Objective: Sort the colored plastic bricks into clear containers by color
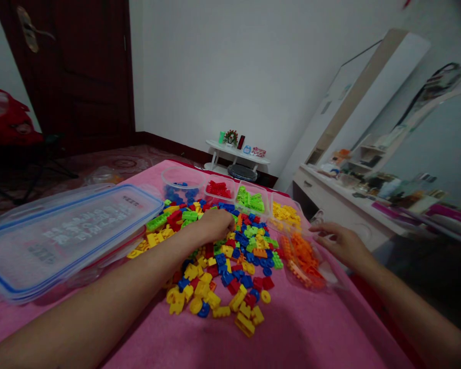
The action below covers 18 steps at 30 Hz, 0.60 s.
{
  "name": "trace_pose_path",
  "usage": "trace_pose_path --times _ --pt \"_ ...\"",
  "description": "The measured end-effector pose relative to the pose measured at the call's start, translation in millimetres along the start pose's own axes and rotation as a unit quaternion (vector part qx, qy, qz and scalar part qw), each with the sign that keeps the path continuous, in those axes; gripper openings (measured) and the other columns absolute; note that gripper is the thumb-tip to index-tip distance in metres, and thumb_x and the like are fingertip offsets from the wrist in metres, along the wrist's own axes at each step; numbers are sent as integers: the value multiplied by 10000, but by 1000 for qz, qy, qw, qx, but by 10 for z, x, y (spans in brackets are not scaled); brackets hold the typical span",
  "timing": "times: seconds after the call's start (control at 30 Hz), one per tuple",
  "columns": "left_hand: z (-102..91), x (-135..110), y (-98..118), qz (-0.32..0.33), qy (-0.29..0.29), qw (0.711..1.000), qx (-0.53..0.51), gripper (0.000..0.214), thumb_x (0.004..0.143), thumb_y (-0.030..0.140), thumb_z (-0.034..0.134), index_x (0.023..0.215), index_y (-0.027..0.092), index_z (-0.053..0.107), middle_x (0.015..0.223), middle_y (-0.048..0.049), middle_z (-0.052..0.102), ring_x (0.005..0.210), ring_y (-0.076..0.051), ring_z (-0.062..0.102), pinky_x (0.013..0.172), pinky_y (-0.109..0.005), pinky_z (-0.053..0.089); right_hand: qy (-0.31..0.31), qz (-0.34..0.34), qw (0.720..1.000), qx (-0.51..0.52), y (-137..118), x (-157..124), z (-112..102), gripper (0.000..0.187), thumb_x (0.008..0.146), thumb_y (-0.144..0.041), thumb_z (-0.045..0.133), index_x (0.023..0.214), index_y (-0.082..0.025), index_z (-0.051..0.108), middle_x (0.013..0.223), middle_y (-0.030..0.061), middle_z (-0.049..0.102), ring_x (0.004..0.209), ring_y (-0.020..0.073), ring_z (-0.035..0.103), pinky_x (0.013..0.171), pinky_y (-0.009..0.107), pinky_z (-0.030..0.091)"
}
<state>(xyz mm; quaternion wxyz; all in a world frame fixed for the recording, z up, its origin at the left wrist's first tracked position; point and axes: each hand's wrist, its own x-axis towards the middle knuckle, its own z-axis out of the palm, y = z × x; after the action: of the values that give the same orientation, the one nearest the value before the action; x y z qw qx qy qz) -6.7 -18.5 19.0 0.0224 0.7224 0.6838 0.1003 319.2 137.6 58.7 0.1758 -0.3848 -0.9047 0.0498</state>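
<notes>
A heap of small plastic building blocks (230, 266) in yellow, blue, red, green and orange lies on a pink cloth (315, 333). My left hand (213, 224) reaches into the far part of the heap, fingers curled down among the blocks; what they grip is hidden. My right hand (340, 241) rests palm down at the right edge of the cloth, fingers spread, beside a clear tub of orange blocks (303, 256). Behind the heap stand clear tubs of blue blocks (180, 187), red blocks (218, 188), green blocks (250, 199) and yellow blocks (286, 212).
A large clear lid with a blue rim (61, 236) lies on the cloth at the left. A cluttered dresser with a mirror (369, 200) stands to the right. A small white shelf table (238, 151) sits by the far wall, a dark door (77, 72) at the back left.
</notes>
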Motion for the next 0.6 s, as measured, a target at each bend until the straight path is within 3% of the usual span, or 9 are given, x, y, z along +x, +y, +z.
trace_pose_path --times 0.17,0.27,0.33,0.43,0.5,0.6 --pt "6 6 -9 -4 -5 1000 -1 315 729 179 493 936 269 712 952 -45 714 900 -233 654 725 -297 500 -119 18 988 -97 -193 -65 142 318 730 -399 570 959 -200 666 815 53 670 672 167 593 600 267 426" --pt "12 7 -15 -3 -2 1000 -2 319 732 177 488 940 271 711 953 -39 714 899 -230 653 730 -299 501 -160 21 979 -128 -271 -96 209 196 690 -318 577 792 -168 654 719 44 644 608 149 554 547 247 374" --pt "2 -1 -12 2 -3 1000 -5 312 734 176 488 931 267 711 943 -38 715 892 -227 654 727 -296 502 -212 18 973 -91 -280 -94 196 143 687 -299 561 675 -165 613 618 17 604 544 129 514 510 236 341" --pt "-30 -17 5 -1 -9 1000 -5 297 742 183 492 928 262 711 957 -42 711 893 -221 652 735 -290 501 -268 22 963 10 -252 -48 131 183 709 -327 537 653 -168 608 592 0 596 546 124 520 512 223 354" --pt "-44 -22 14 -5 -13 1000 -2 294 748 192 495 936 264 709 971 -41 708 892 -216 651 741 -287 499 -225 45 973 12 -229 -6 122 202 720 -334 521 668 -167 621 607 8 612 570 134 546 528 225 374" --pt "-27 -10 7 -7 -13 1000 1 296 747 195 501 943 273 709 965 -34 710 895 -205 650 745 -268 493 -107 67 989 -73 -212 43 193 203 715 -317 523 773 -170 651 685 31 653 622 155 582 551 236 390"
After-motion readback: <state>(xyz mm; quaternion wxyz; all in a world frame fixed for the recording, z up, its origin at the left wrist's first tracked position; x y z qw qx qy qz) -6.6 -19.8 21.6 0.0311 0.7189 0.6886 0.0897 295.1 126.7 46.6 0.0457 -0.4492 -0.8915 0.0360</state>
